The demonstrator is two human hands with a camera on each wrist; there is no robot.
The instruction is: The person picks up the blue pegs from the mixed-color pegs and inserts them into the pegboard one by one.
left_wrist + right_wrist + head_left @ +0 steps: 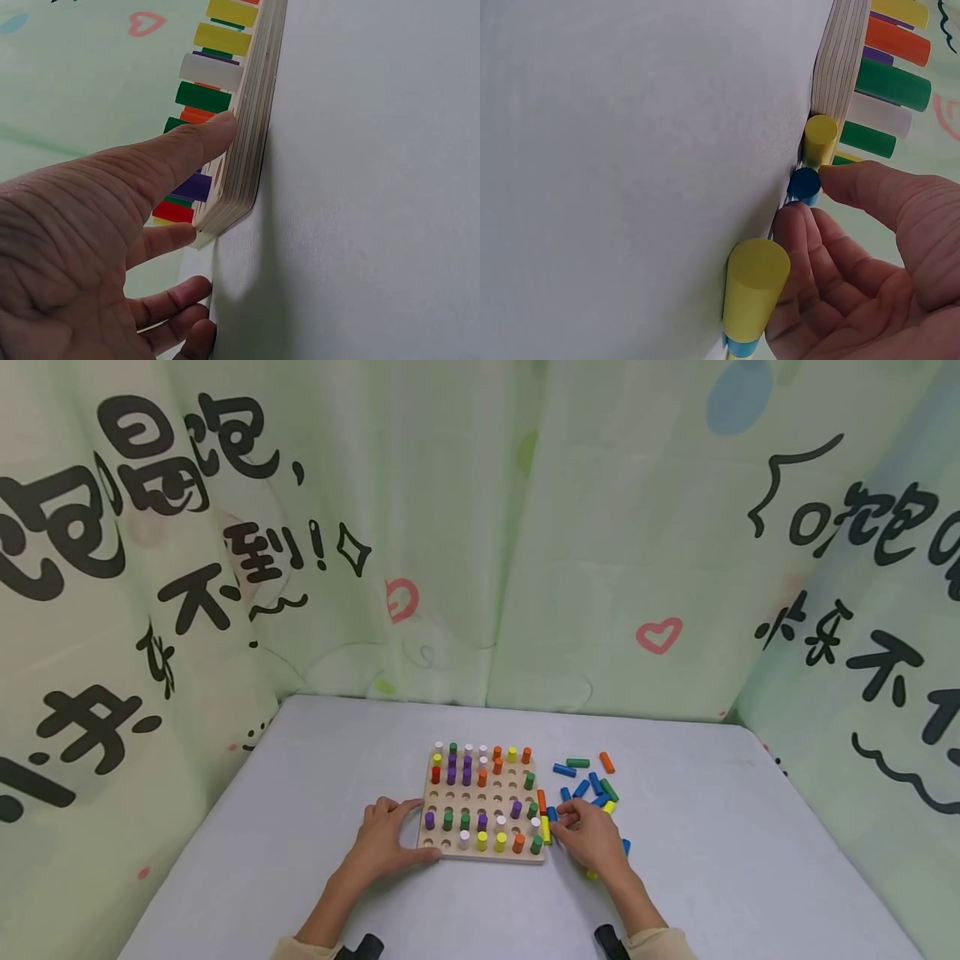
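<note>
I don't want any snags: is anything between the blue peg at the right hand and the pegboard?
Yes: a yellow peg lies along the right edge of the pegboard, between it and the blue peg.

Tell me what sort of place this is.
Probably a small curtained-off tabletop workspace rather than an ordinary room: printed curtains rise around a white-covered table, which holds a wooden pegboard and loose colored pegs.

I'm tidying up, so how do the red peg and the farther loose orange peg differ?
The red peg stands upright in the board; the orange peg lies on the table. The red peg is in the leftmost column; the orange peg is right of the board. Both are cylindrical.
</note>
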